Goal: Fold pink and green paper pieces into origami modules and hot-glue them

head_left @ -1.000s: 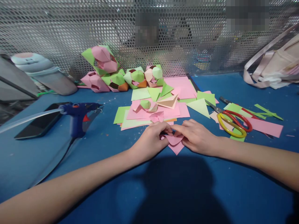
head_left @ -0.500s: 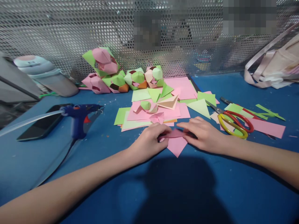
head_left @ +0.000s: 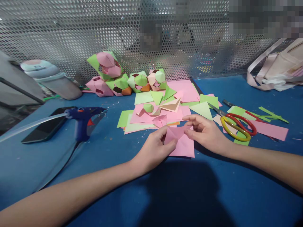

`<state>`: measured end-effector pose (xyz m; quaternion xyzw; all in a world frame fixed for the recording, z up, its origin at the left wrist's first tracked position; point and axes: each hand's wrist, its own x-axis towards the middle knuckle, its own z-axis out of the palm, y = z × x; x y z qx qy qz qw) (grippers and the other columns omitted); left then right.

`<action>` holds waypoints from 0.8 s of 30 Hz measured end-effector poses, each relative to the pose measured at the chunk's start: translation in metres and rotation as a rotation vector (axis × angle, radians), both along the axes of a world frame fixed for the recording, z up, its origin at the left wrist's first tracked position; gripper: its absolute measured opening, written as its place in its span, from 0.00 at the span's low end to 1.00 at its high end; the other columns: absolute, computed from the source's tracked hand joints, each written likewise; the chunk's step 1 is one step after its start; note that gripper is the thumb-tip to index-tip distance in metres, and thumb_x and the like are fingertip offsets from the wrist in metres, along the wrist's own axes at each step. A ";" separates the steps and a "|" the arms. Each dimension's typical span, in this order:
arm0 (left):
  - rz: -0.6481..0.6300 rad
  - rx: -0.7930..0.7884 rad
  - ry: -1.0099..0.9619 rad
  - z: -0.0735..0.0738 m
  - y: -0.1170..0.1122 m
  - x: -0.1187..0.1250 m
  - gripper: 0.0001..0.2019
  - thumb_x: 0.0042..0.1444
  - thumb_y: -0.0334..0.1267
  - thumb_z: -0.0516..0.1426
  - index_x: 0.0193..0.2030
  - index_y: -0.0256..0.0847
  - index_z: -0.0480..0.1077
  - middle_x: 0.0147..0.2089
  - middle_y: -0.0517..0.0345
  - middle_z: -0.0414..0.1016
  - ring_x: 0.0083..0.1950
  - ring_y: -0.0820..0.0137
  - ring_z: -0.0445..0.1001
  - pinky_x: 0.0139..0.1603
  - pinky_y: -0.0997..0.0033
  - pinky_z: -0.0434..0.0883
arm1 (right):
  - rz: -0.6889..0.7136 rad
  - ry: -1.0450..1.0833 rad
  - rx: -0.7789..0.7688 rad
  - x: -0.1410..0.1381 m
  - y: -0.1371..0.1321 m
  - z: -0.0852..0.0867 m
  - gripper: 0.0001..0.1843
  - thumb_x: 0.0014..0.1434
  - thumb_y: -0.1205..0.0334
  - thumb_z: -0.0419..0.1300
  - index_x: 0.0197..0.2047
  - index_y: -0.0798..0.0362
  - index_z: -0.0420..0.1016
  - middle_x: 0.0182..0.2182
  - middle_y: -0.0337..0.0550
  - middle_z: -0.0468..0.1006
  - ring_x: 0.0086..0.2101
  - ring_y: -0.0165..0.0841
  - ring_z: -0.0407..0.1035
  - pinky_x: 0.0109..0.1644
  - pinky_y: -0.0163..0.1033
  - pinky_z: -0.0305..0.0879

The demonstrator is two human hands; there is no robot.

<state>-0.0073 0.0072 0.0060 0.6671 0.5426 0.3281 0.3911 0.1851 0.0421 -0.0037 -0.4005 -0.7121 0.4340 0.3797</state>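
A square sheet of pink paper (head_left: pixel 181 144) with a crease near its top is held just above the blue table. My left hand (head_left: pixel 157 146) grips its left side, thumb on the front and fingers behind. At the upper right corner, my right hand (head_left: pixel 204 132) pinches the sheet between thumb and fingers. Just beyond the hands lies a loose pile of pink and green paper (head_left: pixel 139 126), with a small green and pink folded piece (head_left: pixel 148 108) on top.
Several folded paper balls (head_left: pixel 119 85) stand along the perforated metal screen (head_left: pixel 94 34). At left are a blue glue gun (head_left: pixel 81 123) with its cord, a phone (head_left: pixel 44 129) and a bottle (head_left: pixel 52 78). Scissors (head_left: pixel 234 126) and paper scraps lie right; a bag (head_left: pixel 281 66) sits at far right.
The pink paper was folded to a point towards me under both hands; now it is opened flat, turned square and raised, with my left thumb across its front.
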 end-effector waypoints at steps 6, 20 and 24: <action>0.047 -0.088 -0.170 -0.002 0.003 0.000 0.07 0.51 0.33 0.55 0.38 0.37 0.70 0.33 0.60 0.74 0.32 0.71 0.71 0.31 0.75 0.66 | 0.013 0.043 0.046 -0.002 -0.007 0.003 0.18 0.56 0.65 0.59 0.51 0.53 0.67 0.36 0.41 0.73 0.32 0.26 0.66 0.35 0.33 0.65; 0.055 -0.047 -0.253 -0.002 0.002 0.002 0.07 0.54 0.33 0.55 0.40 0.37 0.67 0.40 0.57 0.76 0.40 0.69 0.73 0.40 0.72 0.70 | -0.045 0.186 -0.148 -0.003 0.001 -0.006 0.19 0.55 0.62 0.61 0.49 0.53 0.65 0.38 0.41 0.70 0.35 0.28 0.66 0.39 0.36 0.67; 0.038 -0.041 -0.223 -0.003 0.002 0.001 0.07 0.56 0.34 0.53 0.42 0.38 0.67 0.39 0.58 0.75 0.41 0.69 0.73 0.40 0.72 0.70 | -0.039 0.147 -0.153 -0.003 0.000 -0.005 0.18 0.55 0.62 0.60 0.49 0.54 0.64 0.30 0.36 0.67 0.28 0.26 0.64 0.32 0.35 0.64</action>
